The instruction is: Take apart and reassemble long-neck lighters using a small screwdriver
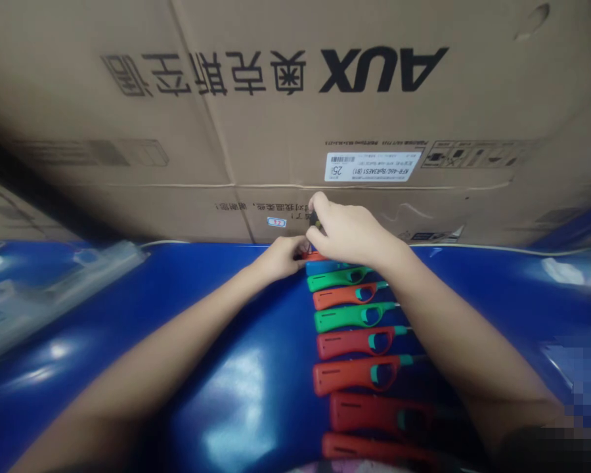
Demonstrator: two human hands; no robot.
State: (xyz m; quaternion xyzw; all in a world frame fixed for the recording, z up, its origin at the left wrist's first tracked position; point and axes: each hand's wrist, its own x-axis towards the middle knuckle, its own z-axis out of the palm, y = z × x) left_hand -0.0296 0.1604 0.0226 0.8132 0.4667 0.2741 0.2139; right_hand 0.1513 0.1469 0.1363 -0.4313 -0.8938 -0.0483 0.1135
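Note:
A column of gas lighters in red, orange, green and blue lies on the blue table, their handles pointing left. At the far end of the column is an orange lighter, and the fingers of my left hand are closed on its handle end. Above that same end my right hand is closed round an upright screwdriver with a dark, yellow-marked handle; its tip is hidden between my hands. Just nearer to me lie a blue lighter and a green lighter. My right forearm covers several of the metal nozzles.
A large cardboard box with upside-down print stands like a wall along the far side of the blue table. A clear plastic container lies at the left. Whitish plastic lies at the right edge.

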